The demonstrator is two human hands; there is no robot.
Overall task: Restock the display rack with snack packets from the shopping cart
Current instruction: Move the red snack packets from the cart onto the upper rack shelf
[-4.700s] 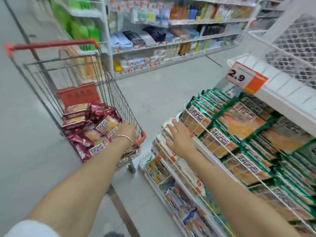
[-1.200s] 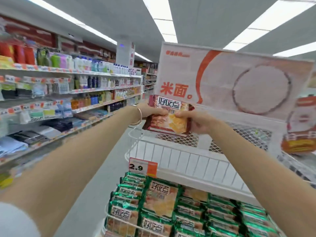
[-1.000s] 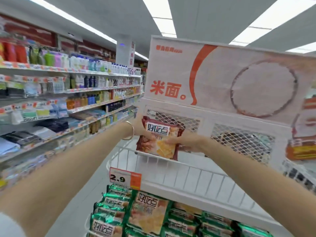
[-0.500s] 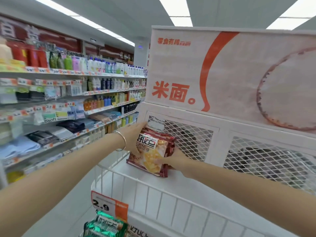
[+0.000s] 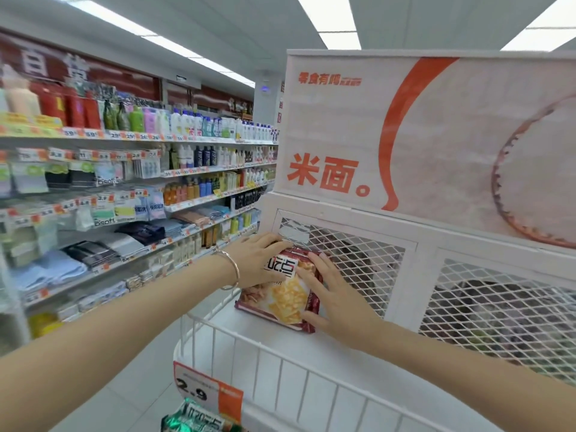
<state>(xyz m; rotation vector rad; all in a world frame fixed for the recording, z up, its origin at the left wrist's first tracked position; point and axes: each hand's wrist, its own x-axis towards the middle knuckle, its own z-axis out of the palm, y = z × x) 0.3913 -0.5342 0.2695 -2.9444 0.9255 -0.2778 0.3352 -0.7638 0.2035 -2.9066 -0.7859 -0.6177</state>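
The red snack packet [image 5: 282, 291] stands on the top shelf [image 5: 327, 347] of the white display rack, at its left end. It is tilted back toward the mesh panel [image 5: 355, 260] but, as far as I can tell, not resting on it. The left grip [image 5: 258, 260] grasps the upper left edge of the packet, with the fingers curled over the top. The right grip [image 5: 332, 296] is released: its fingers lie nearly straight on the right side of the packet and press it, and the thumb is at the lower corner.

I think the main danger is in letting go. The packet is alone here, with no neighbour to support it, and the shelf looks smooth. If both grips leave at once, the bottom edge could slide forward and the packet could fall flat or tip against the wire rail [image 5: 249, 350]. Pressing too hard with the right grip could break the crackers inside. The bracelet [image 5: 232, 269] hangs just above the rail and might catch on a wire when the arm is pulled back, which could drag the packet along.
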